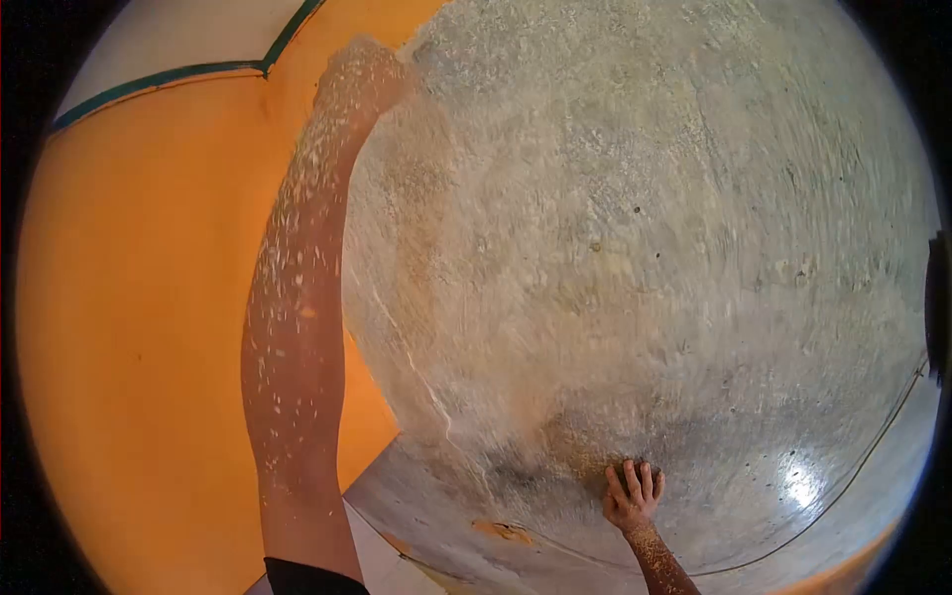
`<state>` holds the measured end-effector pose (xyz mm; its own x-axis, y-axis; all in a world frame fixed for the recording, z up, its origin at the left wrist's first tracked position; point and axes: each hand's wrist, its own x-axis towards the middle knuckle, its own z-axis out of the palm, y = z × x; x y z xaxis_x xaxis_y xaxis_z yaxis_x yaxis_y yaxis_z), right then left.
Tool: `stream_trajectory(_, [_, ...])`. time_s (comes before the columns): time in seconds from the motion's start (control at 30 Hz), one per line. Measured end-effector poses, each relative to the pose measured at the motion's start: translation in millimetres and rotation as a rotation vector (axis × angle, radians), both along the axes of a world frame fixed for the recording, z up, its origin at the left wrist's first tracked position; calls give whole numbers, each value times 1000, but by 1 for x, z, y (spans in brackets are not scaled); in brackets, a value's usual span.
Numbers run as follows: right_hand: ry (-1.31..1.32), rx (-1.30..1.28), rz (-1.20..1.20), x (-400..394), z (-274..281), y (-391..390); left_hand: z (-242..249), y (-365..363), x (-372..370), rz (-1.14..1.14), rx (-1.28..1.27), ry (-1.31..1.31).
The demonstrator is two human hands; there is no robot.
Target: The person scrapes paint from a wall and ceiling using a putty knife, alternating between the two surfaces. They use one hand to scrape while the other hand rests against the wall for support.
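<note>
My left arm, dotted with pale flakes and with a black sleeve at its lower end, stretches up the left side. My left hand is at the upper left edge of a rough grey wall surface; its fingers are blurred, and whether it holds anything cannot be made out. Low on the same surface, my right hand lies against a darker patch with its fingers apart and nothing in them. Flakes also cling to my right forearm.
Orange wall fills the left, topped by a dark green trim. A thin dark line or cable curves along the lower right. At the right edge is a black object. Orange remnants show near the bottom.
</note>
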<state>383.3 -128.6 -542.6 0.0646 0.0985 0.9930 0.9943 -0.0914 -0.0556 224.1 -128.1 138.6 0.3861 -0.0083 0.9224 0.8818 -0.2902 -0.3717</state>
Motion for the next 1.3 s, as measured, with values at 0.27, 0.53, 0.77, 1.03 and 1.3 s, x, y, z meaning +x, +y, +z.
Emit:
stream_trajectory(0.27, [11, -1, 17, -1, 3, 0, 10, 13, 2, -21, 185, 39])
stream_trajectory(0.53, [-11, 2, 24, 0, 3, 1, -28, -25, 27, -109, 28, -23])
stream_trajectory(0.77, [-18, 1, 21, 2, 5, 0, -10, -17, 46, -29, 206, 12])
stream_trajectory(1.03, [-5, -19, 42, -1, 2, -5, -13, -30, 41, -182, 249, 48])
stream_trajectory(1.3, [-9, -11, 62, 1, 4, -6, -2, -28, 32, -174, 24, 35])
